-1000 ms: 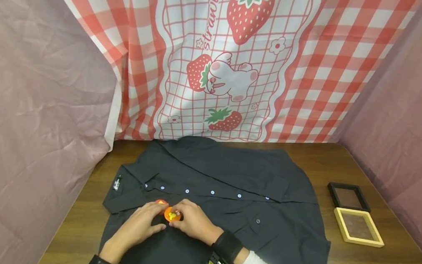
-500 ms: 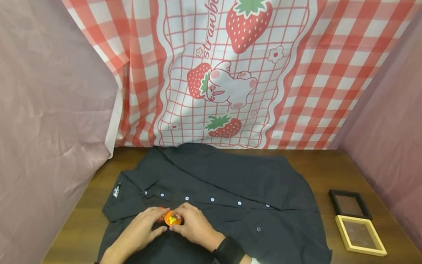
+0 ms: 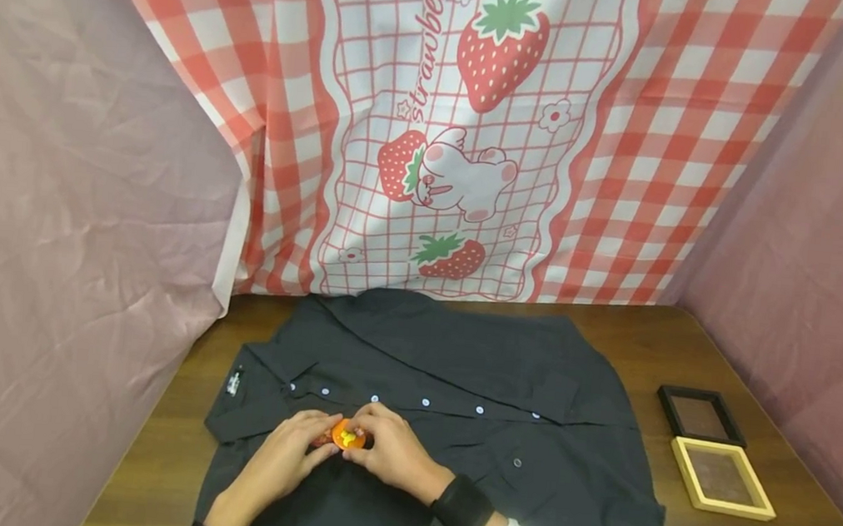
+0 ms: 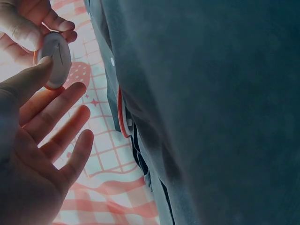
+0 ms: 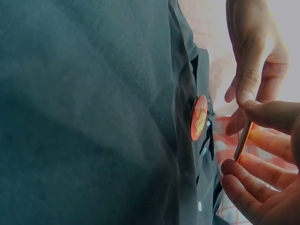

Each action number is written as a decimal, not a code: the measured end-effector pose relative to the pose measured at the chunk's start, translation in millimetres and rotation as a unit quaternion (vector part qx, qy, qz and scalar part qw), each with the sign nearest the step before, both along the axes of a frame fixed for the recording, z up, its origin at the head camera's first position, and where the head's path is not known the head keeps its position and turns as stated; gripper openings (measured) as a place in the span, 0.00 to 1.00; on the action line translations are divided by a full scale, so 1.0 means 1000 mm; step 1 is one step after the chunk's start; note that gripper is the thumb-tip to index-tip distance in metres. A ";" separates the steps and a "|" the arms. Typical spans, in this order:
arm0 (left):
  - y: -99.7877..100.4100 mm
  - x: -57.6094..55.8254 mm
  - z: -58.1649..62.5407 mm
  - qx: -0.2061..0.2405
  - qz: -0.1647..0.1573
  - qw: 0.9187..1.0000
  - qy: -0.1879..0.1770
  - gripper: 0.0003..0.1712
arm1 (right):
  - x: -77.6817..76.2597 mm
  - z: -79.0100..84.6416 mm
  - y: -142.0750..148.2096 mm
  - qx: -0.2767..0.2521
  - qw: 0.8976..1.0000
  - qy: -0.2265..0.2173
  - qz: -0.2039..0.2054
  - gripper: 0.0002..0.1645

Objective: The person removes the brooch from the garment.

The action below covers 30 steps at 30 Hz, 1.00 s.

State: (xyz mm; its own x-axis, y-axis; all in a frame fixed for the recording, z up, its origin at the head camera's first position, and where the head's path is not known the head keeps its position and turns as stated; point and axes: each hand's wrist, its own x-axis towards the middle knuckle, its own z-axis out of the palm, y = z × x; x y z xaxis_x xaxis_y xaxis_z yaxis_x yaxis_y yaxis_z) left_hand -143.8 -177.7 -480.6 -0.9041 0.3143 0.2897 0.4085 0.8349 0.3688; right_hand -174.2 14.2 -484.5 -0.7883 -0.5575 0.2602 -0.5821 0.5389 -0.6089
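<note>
Above the dark button-up shirt (image 3: 459,350), my left hand (image 3: 290,450) and right hand (image 3: 397,453) hold an orange pin badge (image 3: 346,435) with a yellow figure on its face. In the left wrist view, the thumb of my left hand (image 4: 42,136) presses on the pale back of the badge (image 4: 57,58), where a thin pin shows. My right hand (image 5: 267,154) pinches it too, and the badge (image 5: 243,140) appears edge-on in the right wrist view. A red badge (image 5: 199,117) sits on the shirt, mostly covered by my left fingers in the head view.
Two small frames, one black (image 3: 703,396) and one pale yellow (image 3: 721,504), lie on the wooden table (image 3: 641,332) at the right. A strawberry-printed checked cloth (image 3: 627,147) hangs at the back. Pinkish curtains (image 3: 97,184) stand at both sides.
The head view has tilted slightly up, so the scene sits lower. My left fingers have moved over the red badge, hiding most of it. Both hands keep holding the orange badge.
</note>
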 end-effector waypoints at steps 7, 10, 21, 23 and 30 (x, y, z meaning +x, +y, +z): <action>-0.002 -0.001 -0.001 0.005 -0.002 1.000 0.008 0.24 | -0.003 -0.001 0.002 -0.027 0.999 0.001 0.019 0.13; -0.001 -0.002 -0.001 0.005 -0.008 1.000 0.014 0.23 | -0.005 -0.002 0.004 -0.049 0.998 0.001 0.029 0.12; -0.001 -0.002 -0.001 0.012 -0.020 0.999 0.037 0.21 | -0.009 -0.001 0.008 -0.083 0.995 -0.035 0.042 0.11; -0.002 -0.002 0.000 0.014 -0.017 0.999 0.044 0.21 | -0.010 0.000 0.008 -0.085 0.995 -0.032 0.047 0.10; -0.004 -0.001 0.001 0.025 0.001 0.999 0.048 0.21 | -0.012 0.003 0.007 -0.085 0.994 -0.027 0.061 0.10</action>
